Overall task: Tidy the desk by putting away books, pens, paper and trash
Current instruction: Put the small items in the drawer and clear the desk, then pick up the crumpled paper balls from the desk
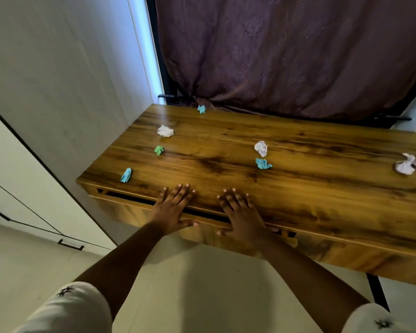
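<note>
A: Which step is this?

B: A pause between steps, I'd say. The left hand (172, 207) and right hand (240, 212) lie flat on the front edge of the desk (322, 188), low in the middle of the frame. The fingers are straight, spread and holding nothing, and the thumbs hang over the edge toward the drawer (127, 211).

A: Any books or pens?

B: None in sight, only crumpled paper. The near blue wad (126, 175) sits at the desk's lower-left corner. Above it are the green wad (159, 150) and the left white wad (165, 131). The far blue wad (201, 109) lies at the top edge by the curtain (274, 56). At centre, the middle white wad (261, 148) sits just above the middle blue wad (263, 163). The right white wad (407, 163) is at the frame's right edge.

A: What's in the drawer?

B: I can't tell. A dark slot shows above its front, but nothing inside it. No bin is in view either.

A: Next move?

B: Probably lift one hand and pinch the nearest wad. They look light, so several should fit in one fist. After that the trash needs a bin.
</note>
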### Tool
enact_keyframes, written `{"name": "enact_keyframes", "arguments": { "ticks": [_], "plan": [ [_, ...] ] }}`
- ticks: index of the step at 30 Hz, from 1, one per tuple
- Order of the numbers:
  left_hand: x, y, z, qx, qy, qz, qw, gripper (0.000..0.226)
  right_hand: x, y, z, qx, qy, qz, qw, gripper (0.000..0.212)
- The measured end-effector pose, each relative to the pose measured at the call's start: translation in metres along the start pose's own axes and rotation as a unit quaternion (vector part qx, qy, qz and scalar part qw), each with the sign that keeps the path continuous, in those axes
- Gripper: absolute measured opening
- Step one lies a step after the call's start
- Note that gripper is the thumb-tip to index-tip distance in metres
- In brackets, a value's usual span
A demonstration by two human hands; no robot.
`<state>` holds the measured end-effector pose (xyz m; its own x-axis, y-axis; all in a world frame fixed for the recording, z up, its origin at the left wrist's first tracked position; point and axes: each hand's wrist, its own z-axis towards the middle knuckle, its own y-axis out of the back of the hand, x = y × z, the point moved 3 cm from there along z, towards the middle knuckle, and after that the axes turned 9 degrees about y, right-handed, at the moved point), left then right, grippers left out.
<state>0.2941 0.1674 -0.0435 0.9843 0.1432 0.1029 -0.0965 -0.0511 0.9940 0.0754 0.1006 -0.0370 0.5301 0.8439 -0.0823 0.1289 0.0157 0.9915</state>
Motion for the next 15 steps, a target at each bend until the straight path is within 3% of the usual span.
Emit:
{"name": "enact_keyframes", "arguments": {
  "ticks": [8, 15],
  "plan": [
    [0.009, 0.001, 0.029, 0.01, -0.058, 0.02, 0.998, 0.107, -0.02, -0.006, 0.021, -0.007, 0.061, 0.01, 0.998, 0.098],
    [0.007, -0.009, 0.031, -0.032, -0.025, -0.024, 0.999, 0.094, -0.02, -0.008, 0.021, -0.045, 0.053, 0.002, 0.998, 0.09]
  ]
}}
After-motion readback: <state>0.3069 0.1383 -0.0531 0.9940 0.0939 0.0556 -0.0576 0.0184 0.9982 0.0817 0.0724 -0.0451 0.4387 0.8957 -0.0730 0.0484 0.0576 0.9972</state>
